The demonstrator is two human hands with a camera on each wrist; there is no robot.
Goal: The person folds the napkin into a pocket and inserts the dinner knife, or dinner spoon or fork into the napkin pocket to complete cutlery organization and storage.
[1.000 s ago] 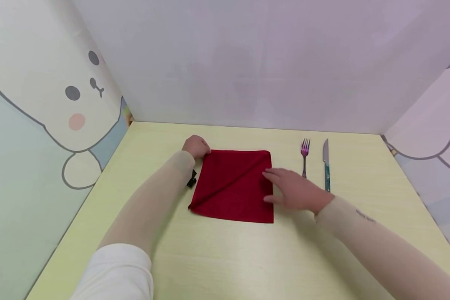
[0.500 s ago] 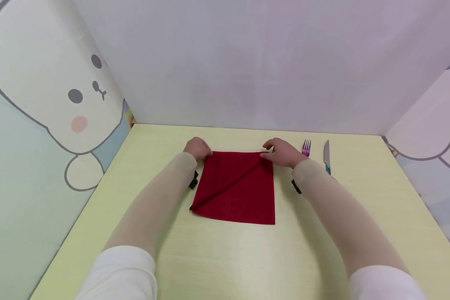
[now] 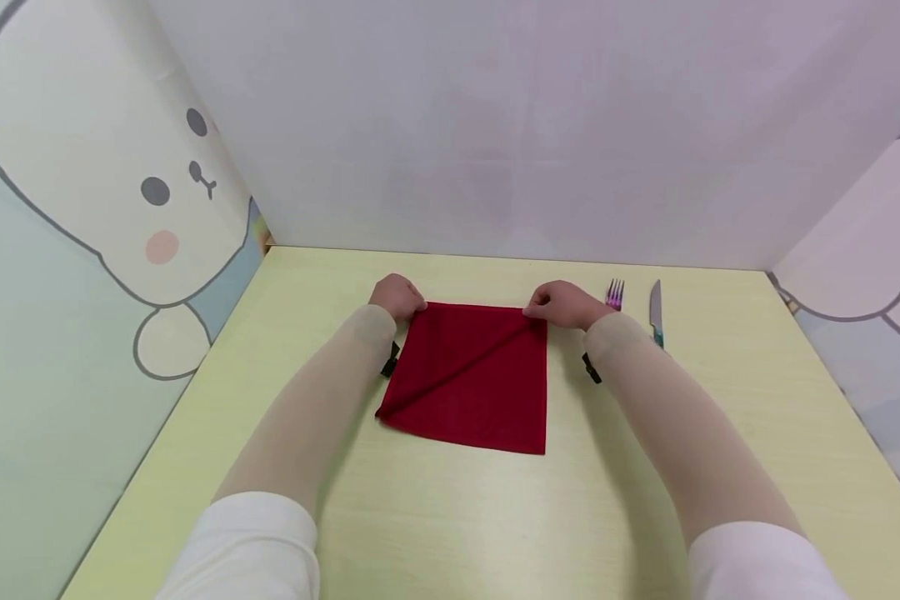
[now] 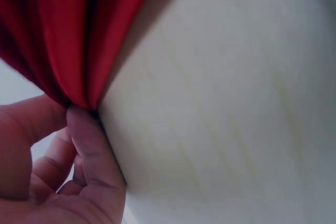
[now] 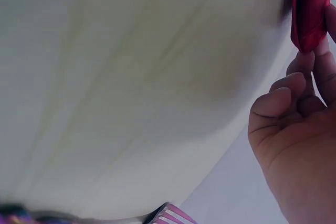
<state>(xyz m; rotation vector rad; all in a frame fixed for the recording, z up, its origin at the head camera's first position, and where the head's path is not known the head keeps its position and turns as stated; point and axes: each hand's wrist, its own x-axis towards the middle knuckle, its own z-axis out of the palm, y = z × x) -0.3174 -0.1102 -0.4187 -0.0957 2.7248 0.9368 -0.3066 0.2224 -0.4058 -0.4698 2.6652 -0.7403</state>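
A red cloth napkin (image 3: 472, 383) lies on the table, roughly square, with a diagonal ridge from its near left corner to its far right corner. At its far left corner my left hand (image 3: 396, 297) pinches the fabric. The left wrist view shows the cloth (image 4: 68, 30) gathered into folds above the thumb and fingertips. My right hand (image 3: 565, 303) grips the far right corner. In the right wrist view that corner of red fabric (image 5: 310, 14) is held between thumb and fingers, the other fingers curled.
Right of the napkin a fork (image 3: 614, 293) with purplish tines and a knife (image 3: 656, 304) with a teal handle lie side by side, partly hidden by my right forearm. The pale wooden table (image 3: 450, 517) meets a white backdrop (image 3: 495, 150) behind, with cartoon-printed panels on both sides.
My right hand has moved from the napkin's right edge up to its far right corner and now pinches it. My left hand stays at the far left corner.
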